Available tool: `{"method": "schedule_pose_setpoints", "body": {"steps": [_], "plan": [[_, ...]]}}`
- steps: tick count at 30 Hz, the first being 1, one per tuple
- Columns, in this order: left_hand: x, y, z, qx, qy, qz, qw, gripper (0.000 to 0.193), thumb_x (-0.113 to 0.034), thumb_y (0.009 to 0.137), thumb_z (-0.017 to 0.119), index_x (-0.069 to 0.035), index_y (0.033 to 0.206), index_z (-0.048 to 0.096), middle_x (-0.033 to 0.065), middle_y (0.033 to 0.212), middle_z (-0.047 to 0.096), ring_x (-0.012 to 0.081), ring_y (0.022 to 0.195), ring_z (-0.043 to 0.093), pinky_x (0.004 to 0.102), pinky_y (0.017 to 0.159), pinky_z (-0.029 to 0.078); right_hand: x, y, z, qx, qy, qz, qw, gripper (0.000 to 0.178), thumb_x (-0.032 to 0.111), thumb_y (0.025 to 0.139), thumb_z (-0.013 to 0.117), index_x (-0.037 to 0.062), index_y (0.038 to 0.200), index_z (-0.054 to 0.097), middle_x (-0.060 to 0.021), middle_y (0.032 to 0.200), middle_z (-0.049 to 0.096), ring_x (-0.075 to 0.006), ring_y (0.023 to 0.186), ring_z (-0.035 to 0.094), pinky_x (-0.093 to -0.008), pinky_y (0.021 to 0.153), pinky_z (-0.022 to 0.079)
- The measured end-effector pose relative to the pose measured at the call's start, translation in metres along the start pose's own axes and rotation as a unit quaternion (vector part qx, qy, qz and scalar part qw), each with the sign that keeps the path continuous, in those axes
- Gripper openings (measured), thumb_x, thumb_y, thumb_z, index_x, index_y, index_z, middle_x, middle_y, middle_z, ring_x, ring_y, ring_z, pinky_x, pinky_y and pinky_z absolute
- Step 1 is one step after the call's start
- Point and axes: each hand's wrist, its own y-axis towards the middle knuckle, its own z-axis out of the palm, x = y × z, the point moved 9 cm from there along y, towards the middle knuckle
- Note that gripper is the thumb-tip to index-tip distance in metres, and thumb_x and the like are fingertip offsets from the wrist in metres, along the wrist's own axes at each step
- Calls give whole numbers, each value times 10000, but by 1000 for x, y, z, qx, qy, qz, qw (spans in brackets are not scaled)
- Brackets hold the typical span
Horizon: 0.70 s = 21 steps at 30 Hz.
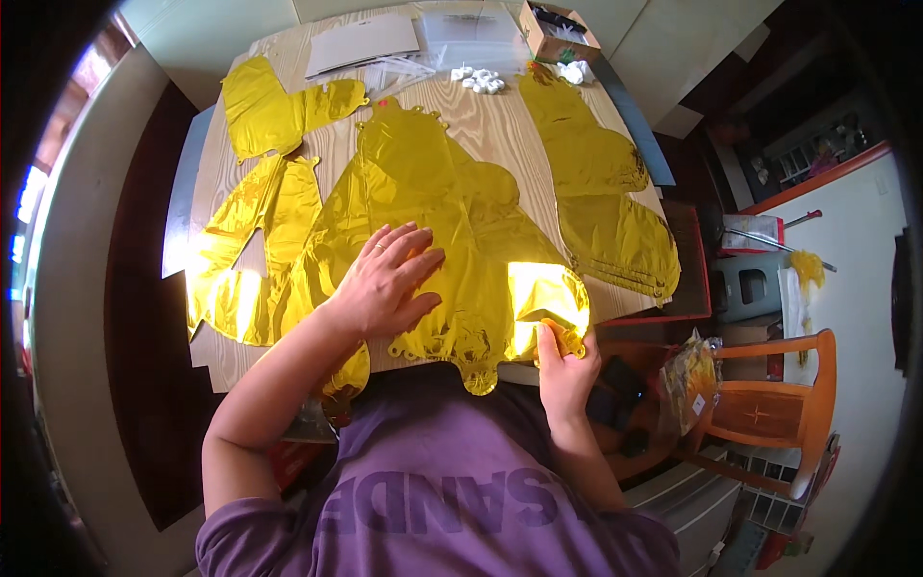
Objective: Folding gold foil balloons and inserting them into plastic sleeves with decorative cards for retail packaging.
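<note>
A large flat gold foil balloon [413, 183] lies across the middle of the table, its lower edge hanging toward me. My left hand [385, 274] rests flat on it with fingers stretched out, holding nothing. At the balloon's near right corner, my right hand [567, 361] pinches the shiny foil edge between thumb and fingers, and the foil there is bent up and catching light. To the left lie more flat gold foil pieces [260, 111], partly overlapping the large one. On the right, a further stack of flat gold foil balloons [596, 173] reaches the table's edge.
At the table's [490, 135] far side are white round pieces [478, 81], clear plastic sheets [471, 34], a grey-white flat board [363, 43] and a small cardboard box [560, 34]. A wooden chair [769, 413] stands at the right, with a plastic-wrapped package [690, 385] beside it.
</note>
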Motion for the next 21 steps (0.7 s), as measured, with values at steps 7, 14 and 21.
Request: {"method": "schedule_pose_setpoints", "body": {"steps": [7, 14, 21], "plan": [[-2, -2, 4, -5, 17, -7, 1000, 616, -336, 811, 765, -90, 1348, 587, 200, 1395, 526, 417, 1347, 459, 536, 1136, 352, 16, 3, 1, 0, -49, -65, 997, 182, 83, 909, 713, -32, 1034, 646, -153, 884, 734, -289, 793, 735, -373, 721, 559], [0, 0, 3, -25, 11, -5, 1000, 580, -327, 810, 758, -86, 1310, 590, 191, 1369, 529, 400, 1335, 462, 530, 1149, 340, 23, 4, 0, -3, -49, -94, 994, 151, 80, 927, 694, -20, 1036, 662, -150, 885, 738, -303, 795, 735, -371, 715, 555], [-1, -1, 3, -41, 3, -5, 999, 608, -340, 795, 777, -81, 1318, 607, 203, 1368, 536, 417, 1328, 473, 536, 1124, 368, 25, 3, -3, -27, -33, -78, 996, 166, 85, 929, 711, -64, 997, 685, -140, 878, 743, -220, 776, 724, -346, 720, 557]]}}
